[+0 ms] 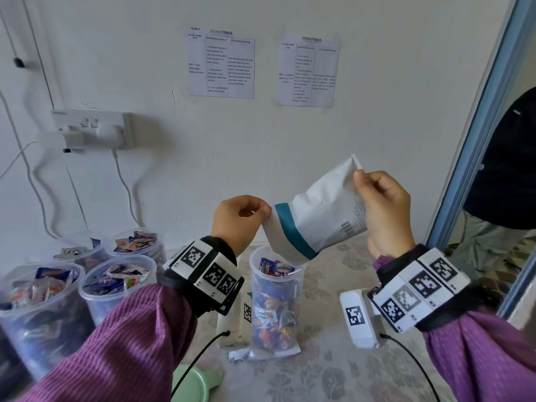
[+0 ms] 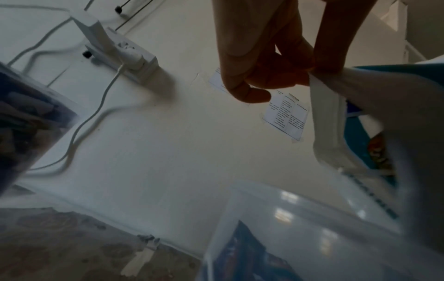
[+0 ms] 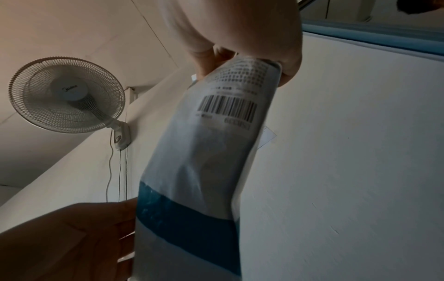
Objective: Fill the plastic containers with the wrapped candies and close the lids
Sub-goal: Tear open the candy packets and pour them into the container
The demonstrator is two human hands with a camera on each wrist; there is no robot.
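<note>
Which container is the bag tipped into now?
The tall narrow container at the centre, under the bag; the four wider tubs stand apart at the left.

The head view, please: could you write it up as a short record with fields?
bag: white bag with teal band, tilted mouth-down into the tall jar
left hand: left hand pinches the bag's mouth edge
right hand: right hand grips the bag's raised end
tall jar: upright, lidless, candies nearly to the rim
other jars: four filled jars at left, lidless
lid: green lid near front edge
</note>
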